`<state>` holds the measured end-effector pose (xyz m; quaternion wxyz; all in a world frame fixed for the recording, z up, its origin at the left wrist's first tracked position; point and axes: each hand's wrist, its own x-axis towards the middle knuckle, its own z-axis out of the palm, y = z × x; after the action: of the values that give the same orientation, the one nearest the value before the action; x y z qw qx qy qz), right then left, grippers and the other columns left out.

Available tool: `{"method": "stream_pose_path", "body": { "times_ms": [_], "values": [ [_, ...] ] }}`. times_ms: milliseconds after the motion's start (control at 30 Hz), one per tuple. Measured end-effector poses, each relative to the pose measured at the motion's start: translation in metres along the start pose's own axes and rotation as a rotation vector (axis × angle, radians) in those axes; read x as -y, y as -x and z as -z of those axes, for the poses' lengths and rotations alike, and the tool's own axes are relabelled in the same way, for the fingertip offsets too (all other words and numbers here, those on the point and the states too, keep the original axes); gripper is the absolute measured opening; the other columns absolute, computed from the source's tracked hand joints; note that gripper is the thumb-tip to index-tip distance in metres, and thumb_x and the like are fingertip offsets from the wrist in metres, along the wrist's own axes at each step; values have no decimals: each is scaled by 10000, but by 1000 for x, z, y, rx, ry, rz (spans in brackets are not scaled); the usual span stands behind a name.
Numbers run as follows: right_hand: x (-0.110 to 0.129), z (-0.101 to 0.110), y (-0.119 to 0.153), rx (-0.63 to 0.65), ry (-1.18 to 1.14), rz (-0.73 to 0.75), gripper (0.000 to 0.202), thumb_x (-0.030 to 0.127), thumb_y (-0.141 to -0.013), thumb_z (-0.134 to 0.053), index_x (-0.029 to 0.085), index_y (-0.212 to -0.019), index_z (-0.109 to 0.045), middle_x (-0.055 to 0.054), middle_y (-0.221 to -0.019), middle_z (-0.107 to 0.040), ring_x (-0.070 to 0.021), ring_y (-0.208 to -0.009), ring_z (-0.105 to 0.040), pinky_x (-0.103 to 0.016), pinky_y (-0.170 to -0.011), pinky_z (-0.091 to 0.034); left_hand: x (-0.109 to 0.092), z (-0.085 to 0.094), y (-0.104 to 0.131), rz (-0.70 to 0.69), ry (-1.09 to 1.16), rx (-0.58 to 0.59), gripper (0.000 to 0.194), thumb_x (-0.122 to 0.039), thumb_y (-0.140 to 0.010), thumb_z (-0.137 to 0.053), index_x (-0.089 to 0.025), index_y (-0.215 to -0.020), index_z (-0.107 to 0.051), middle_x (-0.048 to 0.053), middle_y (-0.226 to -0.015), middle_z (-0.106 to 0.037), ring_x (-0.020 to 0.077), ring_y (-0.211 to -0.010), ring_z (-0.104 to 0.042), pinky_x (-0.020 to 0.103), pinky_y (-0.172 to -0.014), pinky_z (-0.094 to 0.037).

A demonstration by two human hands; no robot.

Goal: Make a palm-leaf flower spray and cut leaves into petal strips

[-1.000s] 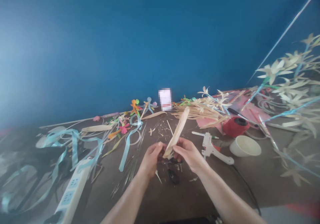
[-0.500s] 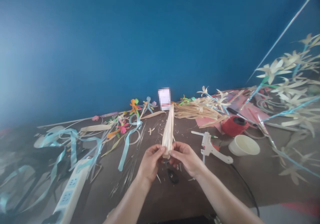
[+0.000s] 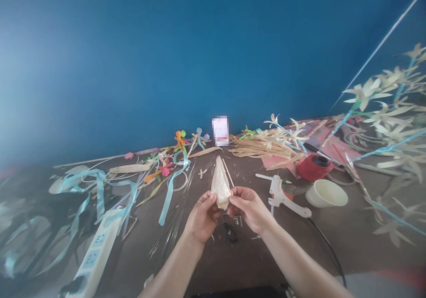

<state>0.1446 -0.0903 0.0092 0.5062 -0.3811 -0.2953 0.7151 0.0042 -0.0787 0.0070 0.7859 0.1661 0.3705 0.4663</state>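
Note:
A pale, cream-coloured dried husk (image 3: 220, 185) stands pointed end up between my two hands at the middle of the table. My left hand (image 3: 204, 216) pinches its lower left edge between thumb and fingers. On the other side, my right hand (image 3: 248, 207) grips the lower right edge. A thin white stick (image 3: 228, 172) shows just behind the husk on its right. Below my hands a small black object (image 3: 230, 232) lies on the dark table (image 3: 233, 262), with small pale scraps around it.
A white glue gun (image 3: 282, 198), a paper cup (image 3: 326, 193) and a red spool (image 3: 313, 167) lie right. Dried husks (image 3: 262, 150) and pale flowers (image 3: 366, 92) are beyond. Left are blue ribbons (image 3: 168, 200), a power strip (image 3: 96, 249) and colourful figures (image 3: 180, 140).
The husk has tipped towards me and looks shorter and wider, its tip lower in view. My hands have moved slightly apart along its edges. The whole view has shifted a little.

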Motion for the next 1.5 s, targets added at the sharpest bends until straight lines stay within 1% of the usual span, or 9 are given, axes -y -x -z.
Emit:
{"method": "stream_pose_path", "body": {
  "times_ms": [100,300,633,800,900,967,1067,1200,1500],
  "values": [
    [2,-2,1,-7,-19,18,174,257,-668,-626,149,-678,-490,29,-495,-565,-74,-405,-505,-183,-439,-388,2,2,1,20,29,23,181,-201,-629,-665,-144,-651,-495,-66,-490,-427,12,-410,-371,125,-379,-249],
    [7,-8,9,138,66,-16,205,291,-659,-650,145,-763,-550,-5,-661,-607,-97,-527,-550,-190,-454,-406,1,-3,8,-67,-119,22,138,-220,-667,-630,-180,-710,-505,-56,-514,-504,51,-426,-446,174,-438,-358],
    [7,-4,15,117,82,9,181,275,-660,-663,132,-646,-552,3,-542,-606,-95,-500,-560,-210,-529,-421,-8,-2,16,-190,-208,44,147,-187,-648,-645,-154,-642,-501,-28,-581,-549,63,-497,-496,173,-478,-364],
    [10,-4,19,186,83,24,174,268,-656,-663,143,-630,-544,-11,-619,-628,-124,-560,-591,-247,-579,-444,-11,-5,22,-107,-138,122,112,-244,-689,-601,-159,-703,-529,-2,-603,-559,102,-506,-514,210,-470,-379],
    [12,-5,18,206,226,62,158,283,-669,-645,143,-633,-582,-14,-626,-631,-135,-600,-587,-246,-602,-439,-11,-13,25,-41,-133,136,147,-269,-723,-560,-128,-763,-565,28,-630,-577,107,-509,-515,215,-471,-383],
    [11,-7,17,168,386,134,150,288,-692,-619,145,-649,-611,-14,-645,-627,-137,-628,-572,-237,-608,-424,-9,-18,24,-65,-132,85,158,-269,-737,-544,-124,-790,-577,35,-661,-596,111,-539,-530,217,-501,-395],
    [9,-10,15,78,562,215,155,291,-726,-578,154,-666,-614,7,-625,-589,-115,-589,-519,-210,-551,-380,-2,-22,19,-235,-97,-106,130,-278,-721,-565,-158,-770,-579,13,-681,-613,122,-593,-552,223,-552,-413],
    [2,-12,14,72,576,212,161,294,-738,-560,153,-662,-586,30,-570,-524,-91,-533,-451,-198,-505,-329,5,-25,12,-365,-90,-313,181,-353,-708,-566,-180,-759,-579,-3,-669,-598,127,-614,-551,227,-570,-425],
    [-2,-11,12,116,464,169,194,333,-753,-545,147,-699,-567,26,-590,-496,-82,-542,-425,-197,-517,-332,4,-32,13,-403,-197,-443,258,-428,-689,-556,-176,-742,-577,-22,-562,-553,111,-496,-508,204,-446,-389]
  ]
}}
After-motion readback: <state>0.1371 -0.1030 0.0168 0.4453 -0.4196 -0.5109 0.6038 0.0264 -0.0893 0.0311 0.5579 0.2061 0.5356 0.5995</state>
